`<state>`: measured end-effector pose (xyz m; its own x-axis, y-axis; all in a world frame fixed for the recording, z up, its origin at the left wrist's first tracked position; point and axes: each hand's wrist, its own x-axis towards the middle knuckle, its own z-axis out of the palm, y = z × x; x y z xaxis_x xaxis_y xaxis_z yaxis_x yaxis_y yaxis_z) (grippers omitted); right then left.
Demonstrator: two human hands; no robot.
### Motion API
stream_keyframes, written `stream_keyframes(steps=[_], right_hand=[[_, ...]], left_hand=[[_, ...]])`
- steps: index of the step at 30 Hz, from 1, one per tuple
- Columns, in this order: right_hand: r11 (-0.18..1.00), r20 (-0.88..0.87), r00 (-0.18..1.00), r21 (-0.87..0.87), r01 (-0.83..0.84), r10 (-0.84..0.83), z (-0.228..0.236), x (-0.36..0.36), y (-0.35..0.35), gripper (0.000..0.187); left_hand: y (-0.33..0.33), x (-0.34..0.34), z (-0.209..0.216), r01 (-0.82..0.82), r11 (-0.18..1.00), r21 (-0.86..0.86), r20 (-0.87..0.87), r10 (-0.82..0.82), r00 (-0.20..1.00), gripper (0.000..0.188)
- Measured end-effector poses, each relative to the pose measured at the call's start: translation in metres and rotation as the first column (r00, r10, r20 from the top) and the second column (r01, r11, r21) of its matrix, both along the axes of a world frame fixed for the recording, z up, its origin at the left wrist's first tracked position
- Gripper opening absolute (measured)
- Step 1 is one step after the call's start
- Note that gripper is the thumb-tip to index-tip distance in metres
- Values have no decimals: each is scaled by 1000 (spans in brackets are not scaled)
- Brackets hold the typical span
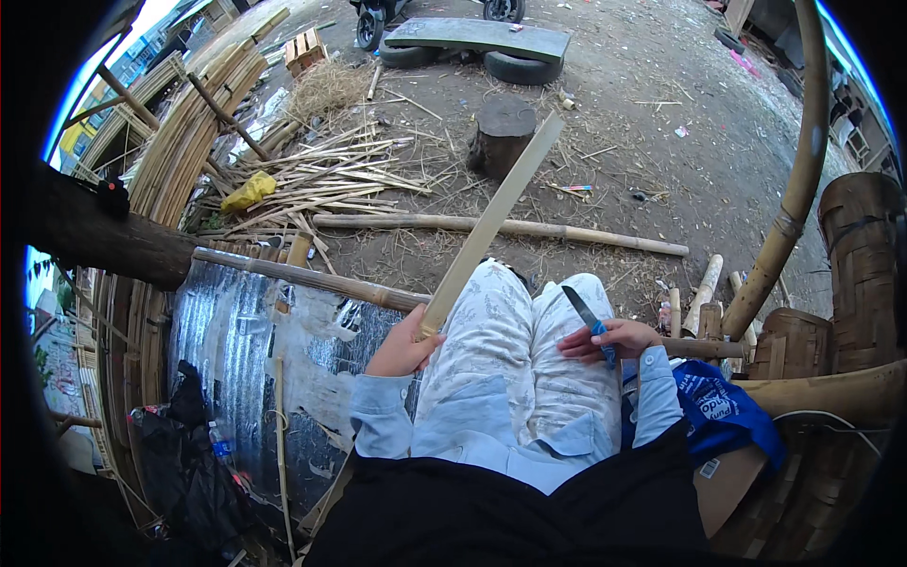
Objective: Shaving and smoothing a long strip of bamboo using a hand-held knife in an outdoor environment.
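Note:
A long pale bamboo slat (pixel 493 223) slants up and away from my lap, its near end in my left hand (pixel 402 346). The fingers of that hand are wrapped round it. Over my right thigh, my right hand (pixel 616 338) grips a knife by its blue handle (pixel 602 340). The knife's dark blade (pixel 578 306) points up and to the left, apart from the slat. Both forearms rest close to my legs, which are in white patterned trousers (pixel 482 350).
Silver sheeting (pixel 236 331) covers the seat at my left, with a black plastic bag (pixel 184 454) on it. A blue bag (pixel 723 406) lies at my right. Ahead are a bamboo pole (pixel 501 226), a wooden stump (pixel 504 132) and scattered bamboo strips (pixel 331 170). An upright bamboo post (pixel 789 208) stands right.

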<state>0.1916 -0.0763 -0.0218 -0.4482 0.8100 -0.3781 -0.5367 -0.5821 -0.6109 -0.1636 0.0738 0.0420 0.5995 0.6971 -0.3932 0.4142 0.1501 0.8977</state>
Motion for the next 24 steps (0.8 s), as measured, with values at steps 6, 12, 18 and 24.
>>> stream_keyframes(steps=[6, 12, 18, 24], right_hand=[[-176, 121, -165, -84, 981, -979, -72, 76, 4, 27], [681, 389, 576, 225, 697, -719, 5, -14, -15, 22], [696, 370, 595, 278, 662, -713, 26, -59, -8, 29], [257, -88, 273, 161, 953, -958, 8, -82, -9, 38]], left_hand=[[-3, 19, -4, 143, 978, 149, -102, -129, 986, 40], [-2, 38, -19, 294, 943, 157, -186, -264, 946, 37], [0, 82, 2, 506, 840, 195, -207, -469, 858, 29], [-7, 116, 3, 633, 753, 180, -185, -606, 774, 36]])
